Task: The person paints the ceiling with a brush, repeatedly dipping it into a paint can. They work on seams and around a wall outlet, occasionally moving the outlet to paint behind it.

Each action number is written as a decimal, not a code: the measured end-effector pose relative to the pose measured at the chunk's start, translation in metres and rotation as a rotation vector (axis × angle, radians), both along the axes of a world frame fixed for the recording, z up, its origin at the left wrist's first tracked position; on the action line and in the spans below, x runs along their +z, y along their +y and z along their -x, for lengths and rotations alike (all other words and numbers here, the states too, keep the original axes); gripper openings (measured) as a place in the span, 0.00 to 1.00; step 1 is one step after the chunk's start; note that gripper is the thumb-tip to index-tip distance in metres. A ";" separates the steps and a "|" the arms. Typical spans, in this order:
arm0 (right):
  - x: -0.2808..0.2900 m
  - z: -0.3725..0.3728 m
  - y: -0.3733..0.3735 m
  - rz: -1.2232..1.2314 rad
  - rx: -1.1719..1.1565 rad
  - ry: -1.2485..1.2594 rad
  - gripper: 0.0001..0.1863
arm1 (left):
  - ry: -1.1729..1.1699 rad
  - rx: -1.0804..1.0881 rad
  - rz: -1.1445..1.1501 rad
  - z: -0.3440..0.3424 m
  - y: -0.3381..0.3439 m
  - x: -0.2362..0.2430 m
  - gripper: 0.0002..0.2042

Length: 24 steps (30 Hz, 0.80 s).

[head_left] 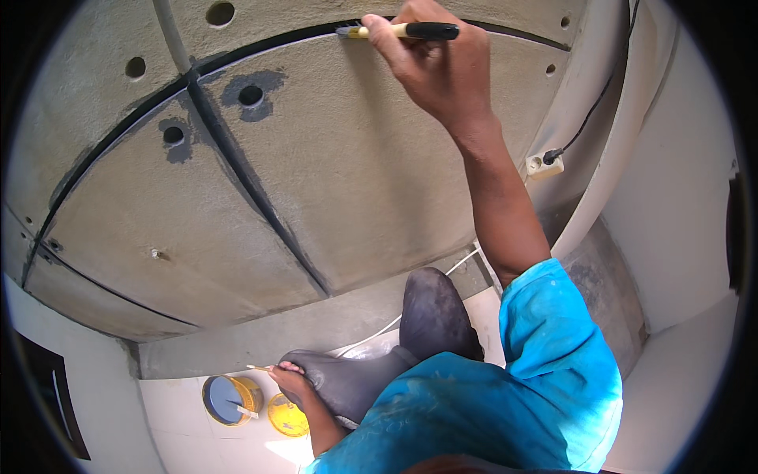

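My right hand (pixel 446 75) is closed around a paintbrush (pixel 407 31) with a cream and black handle. Its bristles touch the lower edge of the dark curved groove (pixel 268 44) in the beige textured wall (pixel 339 150). Down by my knee, my left hand (pixel 294 383) is closed on a thin light-coloured stick (pixel 259 367), with one end poking out; the rest is hidden in the fingers. Near that hand stands a yellow bucket (pixel 254 390) of grey-blue paint, with a flat pale stick (pixel 243 410) across its rim. A yellow lid (pixel 288 416) lies beside it.
Another dark groove (pixel 249 183) runs down the wall, near round holes ringed with grey patches (pixel 251 96). At right, a white socket (pixel 545 164) holds a plug with a black cable. A white cord (pixel 369 338) lies along the wall's foot.
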State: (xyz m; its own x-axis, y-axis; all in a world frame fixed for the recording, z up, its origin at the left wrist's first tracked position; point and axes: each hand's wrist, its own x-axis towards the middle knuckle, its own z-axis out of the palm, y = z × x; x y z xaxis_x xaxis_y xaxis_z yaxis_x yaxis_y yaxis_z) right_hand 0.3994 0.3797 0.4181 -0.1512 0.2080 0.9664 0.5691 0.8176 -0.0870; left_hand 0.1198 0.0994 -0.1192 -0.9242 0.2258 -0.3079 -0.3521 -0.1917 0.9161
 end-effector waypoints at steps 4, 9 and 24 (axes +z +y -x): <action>-0.019 -0.033 0.008 -0.161 0.080 0.176 0.07 | 0.000 0.038 -0.021 -0.001 0.001 0.002 0.14; -0.026 -0.024 -0.005 -0.362 0.144 -0.139 0.08 | -0.011 0.045 -0.029 0.003 -0.002 0.006 0.14; 0.005 0.009 0.001 -0.268 -0.041 -0.338 0.12 | -0.029 0.086 -0.070 0.001 -0.004 -0.005 0.14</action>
State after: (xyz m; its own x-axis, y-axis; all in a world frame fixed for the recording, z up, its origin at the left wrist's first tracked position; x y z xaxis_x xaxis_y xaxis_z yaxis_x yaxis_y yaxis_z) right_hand 0.3901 0.3805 0.4234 -0.4652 -0.0312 0.8846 0.5615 0.7622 0.3222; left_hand 0.1184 0.0953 -0.1238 -0.9320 0.1675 -0.3215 -0.3580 -0.2856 0.8890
